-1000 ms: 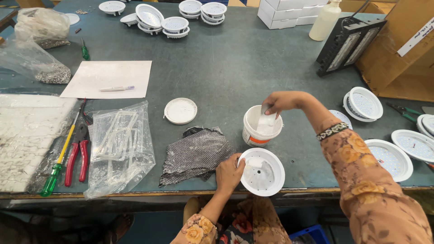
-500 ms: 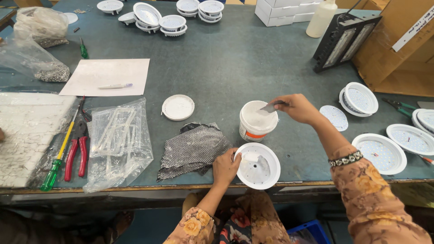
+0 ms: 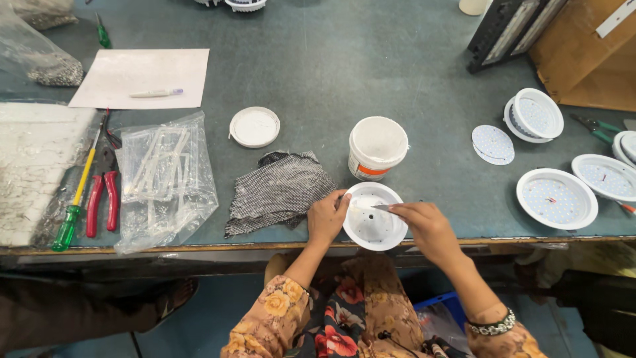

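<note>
My left hand [image 3: 326,217] grips the white housing [image 3: 373,217]; my right hand [image 3: 427,229] pinches a small blade [image 3: 383,208], spreading paste, probably barely begun.

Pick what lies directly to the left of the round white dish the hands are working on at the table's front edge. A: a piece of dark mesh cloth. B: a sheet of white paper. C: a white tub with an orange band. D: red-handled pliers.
A: the dark mesh cloth lies flat beside the left hand, which steadies the white dish; the tub stands behind the dish.
</note>
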